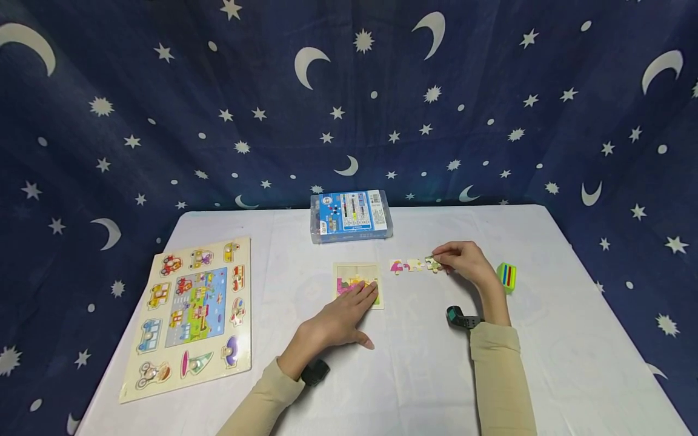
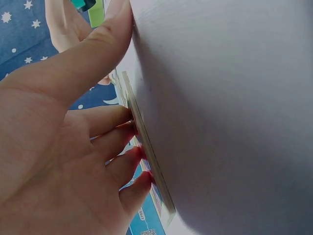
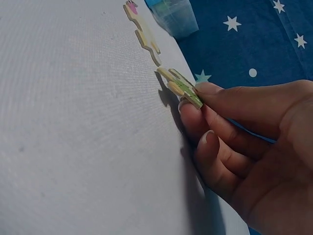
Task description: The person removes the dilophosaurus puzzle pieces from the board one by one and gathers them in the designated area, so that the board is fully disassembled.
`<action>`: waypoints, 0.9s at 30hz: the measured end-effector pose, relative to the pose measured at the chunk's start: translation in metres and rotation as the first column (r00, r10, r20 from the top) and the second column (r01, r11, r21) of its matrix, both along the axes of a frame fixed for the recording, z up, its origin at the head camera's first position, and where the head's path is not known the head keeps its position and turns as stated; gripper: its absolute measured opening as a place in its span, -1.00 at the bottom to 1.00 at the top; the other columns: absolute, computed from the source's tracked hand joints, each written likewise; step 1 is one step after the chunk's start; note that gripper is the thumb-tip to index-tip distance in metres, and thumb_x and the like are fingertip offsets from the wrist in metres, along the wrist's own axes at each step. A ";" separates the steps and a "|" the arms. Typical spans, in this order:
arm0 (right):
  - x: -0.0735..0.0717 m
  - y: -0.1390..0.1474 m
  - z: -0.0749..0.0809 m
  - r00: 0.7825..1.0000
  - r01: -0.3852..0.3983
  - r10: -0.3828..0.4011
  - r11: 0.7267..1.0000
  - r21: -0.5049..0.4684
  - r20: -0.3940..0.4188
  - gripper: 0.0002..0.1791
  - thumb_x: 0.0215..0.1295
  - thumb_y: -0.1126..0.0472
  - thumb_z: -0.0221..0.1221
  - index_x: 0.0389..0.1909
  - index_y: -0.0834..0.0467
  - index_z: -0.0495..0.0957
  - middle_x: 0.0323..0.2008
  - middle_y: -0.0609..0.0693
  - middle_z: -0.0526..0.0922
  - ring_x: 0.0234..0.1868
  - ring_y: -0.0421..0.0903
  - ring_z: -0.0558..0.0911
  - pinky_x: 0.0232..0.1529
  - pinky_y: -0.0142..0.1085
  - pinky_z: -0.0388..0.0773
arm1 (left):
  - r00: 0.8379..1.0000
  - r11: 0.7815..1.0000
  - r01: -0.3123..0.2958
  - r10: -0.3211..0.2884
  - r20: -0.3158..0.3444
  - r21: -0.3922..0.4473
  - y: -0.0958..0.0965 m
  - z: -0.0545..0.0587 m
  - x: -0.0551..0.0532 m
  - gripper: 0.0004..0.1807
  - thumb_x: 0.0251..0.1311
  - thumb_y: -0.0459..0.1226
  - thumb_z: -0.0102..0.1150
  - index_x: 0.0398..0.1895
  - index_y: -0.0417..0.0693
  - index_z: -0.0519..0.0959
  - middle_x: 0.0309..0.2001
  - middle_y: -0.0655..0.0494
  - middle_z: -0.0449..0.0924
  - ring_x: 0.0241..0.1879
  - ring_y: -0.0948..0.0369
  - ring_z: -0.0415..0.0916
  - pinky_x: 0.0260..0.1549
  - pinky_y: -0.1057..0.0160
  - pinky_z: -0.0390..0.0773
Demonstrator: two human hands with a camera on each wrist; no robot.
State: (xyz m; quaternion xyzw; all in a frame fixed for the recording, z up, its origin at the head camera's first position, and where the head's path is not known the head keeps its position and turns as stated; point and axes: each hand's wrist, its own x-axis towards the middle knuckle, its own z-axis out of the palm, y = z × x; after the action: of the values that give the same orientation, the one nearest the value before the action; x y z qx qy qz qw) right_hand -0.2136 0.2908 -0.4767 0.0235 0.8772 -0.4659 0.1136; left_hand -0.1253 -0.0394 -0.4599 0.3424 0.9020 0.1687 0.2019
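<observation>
My left hand (image 1: 340,318) lies over a small square puzzle tray (image 1: 336,272), its straight fingertips resting on the pink and yellow pieces along the lower part of it. Bare wood shows in the tray's upper part. With thumb and fingers, my right hand (image 1: 468,261) pinches a green and cream jigsaw piece (image 3: 183,88), tilted close over the white cloth. Left of that piece, a cream piece (image 1: 415,264) and a pink piece (image 1: 396,266) lie in a row. In the left wrist view, the fingertips (image 2: 142,178) meet the tray's edge.
A large wooden knob puzzle (image 1: 240,327) with vehicle shapes lies at the left. At the back stands a clear plastic case (image 1: 351,216) with a blue label. A small green block (image 1: 507,277) with coloured stripes sits right of my right hand. A starry curtain (image 1: 349,109) hangs behind.
</observation>
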 end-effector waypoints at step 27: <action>0.004 -0.005 0.006 1.000 -0.011 0.013 0.990 0.142 -0.013 -0.77 0.41 0.24 0.25 -0.03 0.25 0.73 -0.13 0.16 0.72 -0.28 -0.06 0.51 -0.33 -0.33 0.51 | 1.000 1.000 -0.001 0.001 0.000 -0.003 0.000 0.001 0.000 0.19 0.05 0.05 0.53 0.64 -0.17 0.07 0.68 -0.01 -0.08 0.66 0.00 -0.17 0.60 -0.01 0.02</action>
State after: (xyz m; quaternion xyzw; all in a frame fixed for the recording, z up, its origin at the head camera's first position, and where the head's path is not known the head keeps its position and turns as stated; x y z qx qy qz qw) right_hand -0.2099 0.2860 -0.4707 0.0231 0.9090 -0.4017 0.1085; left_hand -0.1248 -0.0395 -0.4593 0.3417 0.9024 0.1676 0.2022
